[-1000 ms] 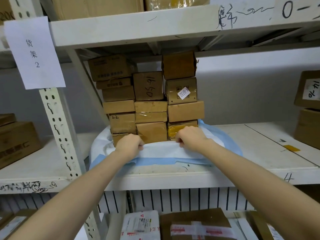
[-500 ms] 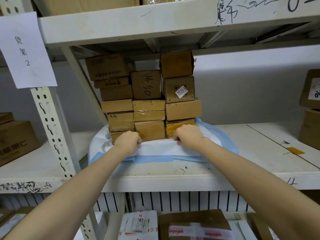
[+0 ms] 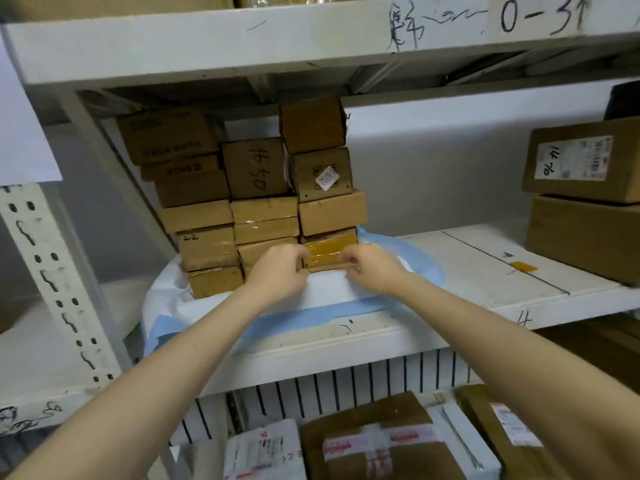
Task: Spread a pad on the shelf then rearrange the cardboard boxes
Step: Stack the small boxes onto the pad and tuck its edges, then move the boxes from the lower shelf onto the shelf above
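Observation:
A white pad with a blue border lies rumpled on the middle shelf. Three columns of small cardboard boxes stand on it, reaching almost to the shelf above. The lowest box of the right column is a yellow-taped box. My left hand presses its left end and my right hand its right end, fingers curled around its lower corners. The pad's back part is hidden under the stack.
Two larger cardboard boxes are stacked at the shelf's right end. A perforated white upright stands at the left, with a paper label above it. The upper shelf board hangs close over the stack. Parcels lie on the level below.
Both hands have let go of the pad's front edge and moved right and inward, closing on the two ends of the yellow-taped bottom box. The view has shifted closer.

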A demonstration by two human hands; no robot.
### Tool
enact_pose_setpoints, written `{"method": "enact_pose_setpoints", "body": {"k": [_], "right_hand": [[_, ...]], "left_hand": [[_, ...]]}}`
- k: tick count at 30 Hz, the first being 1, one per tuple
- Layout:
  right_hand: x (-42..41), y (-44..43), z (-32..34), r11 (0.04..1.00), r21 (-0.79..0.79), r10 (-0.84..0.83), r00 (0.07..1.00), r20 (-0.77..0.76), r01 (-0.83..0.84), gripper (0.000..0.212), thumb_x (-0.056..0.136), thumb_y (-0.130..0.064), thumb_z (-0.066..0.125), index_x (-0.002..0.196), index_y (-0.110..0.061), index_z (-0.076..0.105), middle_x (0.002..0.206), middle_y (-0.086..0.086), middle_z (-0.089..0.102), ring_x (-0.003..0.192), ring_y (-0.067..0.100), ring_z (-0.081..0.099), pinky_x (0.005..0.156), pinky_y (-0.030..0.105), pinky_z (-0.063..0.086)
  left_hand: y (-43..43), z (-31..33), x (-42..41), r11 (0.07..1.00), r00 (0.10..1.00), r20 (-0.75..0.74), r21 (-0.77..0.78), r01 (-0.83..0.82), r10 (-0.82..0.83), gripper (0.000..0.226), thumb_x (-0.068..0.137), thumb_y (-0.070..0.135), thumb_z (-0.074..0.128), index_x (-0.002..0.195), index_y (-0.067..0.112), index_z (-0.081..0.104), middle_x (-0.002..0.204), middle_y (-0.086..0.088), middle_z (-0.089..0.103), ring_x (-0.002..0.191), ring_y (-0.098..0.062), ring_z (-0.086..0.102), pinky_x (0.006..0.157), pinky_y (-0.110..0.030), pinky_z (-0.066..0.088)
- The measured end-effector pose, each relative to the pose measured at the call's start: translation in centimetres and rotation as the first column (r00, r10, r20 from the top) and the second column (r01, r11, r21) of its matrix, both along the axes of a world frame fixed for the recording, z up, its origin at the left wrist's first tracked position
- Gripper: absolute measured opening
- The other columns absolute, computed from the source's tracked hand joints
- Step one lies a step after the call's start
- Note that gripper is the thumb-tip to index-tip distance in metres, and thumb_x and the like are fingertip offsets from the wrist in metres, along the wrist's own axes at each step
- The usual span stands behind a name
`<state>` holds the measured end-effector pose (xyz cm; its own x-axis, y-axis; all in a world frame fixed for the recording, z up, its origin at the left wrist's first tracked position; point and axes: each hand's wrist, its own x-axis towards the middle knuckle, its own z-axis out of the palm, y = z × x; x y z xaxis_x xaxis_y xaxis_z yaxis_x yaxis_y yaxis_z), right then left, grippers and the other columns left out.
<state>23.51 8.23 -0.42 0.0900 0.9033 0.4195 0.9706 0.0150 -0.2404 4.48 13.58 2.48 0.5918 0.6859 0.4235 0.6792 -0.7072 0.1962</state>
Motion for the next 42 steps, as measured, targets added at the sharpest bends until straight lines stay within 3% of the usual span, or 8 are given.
{"method": "enact_pose_setpoints", "body": {"k": [7,12,18,25,31,35,39,42], "right_hand": [[3.4,-5.2,0.3,0.918,0.334,-0.120,0.951,-0.285,0.216,0.017,0.088,-0.009,0.057,0.096,-0.017,0.070,0.092,-0.001,0.072,0.084,0.023,0.065,0.077,0.036,0.052],[7.7,-9.5,0.9,0.827,0.454,-0.147,0.907,-0.396,0.332,0.012,0.091,-0.041,0.048,0.083,-0.035,0.054,0.064,-0.013,0.062,0.070,0.019,0.065,0.068,0.040,0.053],[14.6,-14.1,2.7,0.668,0.650,-0.174,0.925,-0.337,0.362,0.010,0.095,-0.022,0.049,0.098,-0.018,0.057,0.093,-0.003,0.065,0.088,0.023,0.061,0.067,0.032,0.041],[27.7,-20.5,6.5,0.483,0.831,-0.199,0.959,-0.202,0.275,0.044,0.078,-0.011,0.064,0.120,-0.005,0.050,0.117,0.011,0.053,0.109,0.023,0.050,0.089,0.031,0.045],[35.8,-22.2,10.2,0.573,0.634,-0.537,0.822,-0.188,0.520,0.087,0.086,-0.051,0.058,0.148,-0.003,0.021,0.149,0.017,0.028,0.137,0.032,0.027,0.108,0.044,0.031],[38.3,-21.4,11.5,0.617,0.495,-0.648,0.752,-0.123,0.613,0.094,0.080,-0.071,0.050,0.143,-0.005,0.030,0.152,0.020,0.022,0.139,0.036,0.021,0.108,0.047,0.029],[37.5,-21.1,10.8,0.681,0.425,-0.605,0.785,-0.134,0.597,0.100,0.071,-0.070,0.063,0.143,-0.014,0.023,0.155,0.024,0.011,0.142,0.041,0.014,0.112,0.049,0.022],[36.4,-21.3,10.9,0.722,0.482,-0.469,0.863,-0.187,0.497,0.092,0.064,-0.057,0.077,0.133,-0.018,0.031,0.146,0.021,0.020,0.131,0.040,0.030,0.105,0.047,0.037]], "left_hand": [[-3.8,1.5,7.0,0.972,0.951,0.226,-0.053,0.230,-0.212,0.031,0.083,0.012,0.062,0.114,0.016,0.067,0.108,-0.003,0.068,0.103,-0.019,0.061,0.085,-0.025,0.046],[-6.5,2.4,13.0,0.942,0.909,0.296,-0.071,0.329,-0.295,0.028,0.083,0.010,0.064,0.111,0.015,0.069,0.104,-0.002,0.068,0.094,-0.014,0.062,0.085,-0.022,0.045],[-10.1,3.2,22.2,0.918,0.851,0.428,-0.106,0.381,-0.303,0.021,0.080,0.005,0.067,0.100,0.011,0.072,0.089,-0.003,0.068,0.084,-0.013,0.062,0.082,-0.022,0.046],[-16.0,4.5,34.9,0.910,0.800,0.566,-0.197,0.366,-0.199,0.019,0.081,0.005,0.068,0.095,0.017,0.067,0.085,-0.003,0.063,0.083,-0.015,0.058,0.084,-0.027,0.047],[-19.8,7.2,40.3,0.936,0.837,0.521,-0.183,0.299,-0.166,0.025,0.083,0.011,0.067,0.108,0.012,0.066,0.098,-0.003,0.064,0.094,-0.016,0.060,0.091,-0.030,0.048],[-21.0,8.2,40.7,0.941,0.849,0.516,-0.216,0.260,-0.116,0.028,0.084,0.013,0.066,0.112,0.012,0.065,0.098,-0.001,0.061,0.101,-0.018,0.060,0.094,-0.031,0.047],[-21.1,8.2,39.6,0.945,0.850,0.524,-0.246,0.216,-0.058,0.028,0.084,0.013,0.067,0.112,0.011,0.065,0.108,-0.007,0.065,0.104,-0.020,0.060,0.092,-0.029,0.046],[-21.1,7.7,38.2,0.943,0.853,0.522,-0.265,0.201,-0.035,0.026,0.085,0.013,0.067,0.111,0.011,0.065,0.100,-0.004,0.063,0.105,-0.021,0.061,0.089,-0.027,0.045]]}}
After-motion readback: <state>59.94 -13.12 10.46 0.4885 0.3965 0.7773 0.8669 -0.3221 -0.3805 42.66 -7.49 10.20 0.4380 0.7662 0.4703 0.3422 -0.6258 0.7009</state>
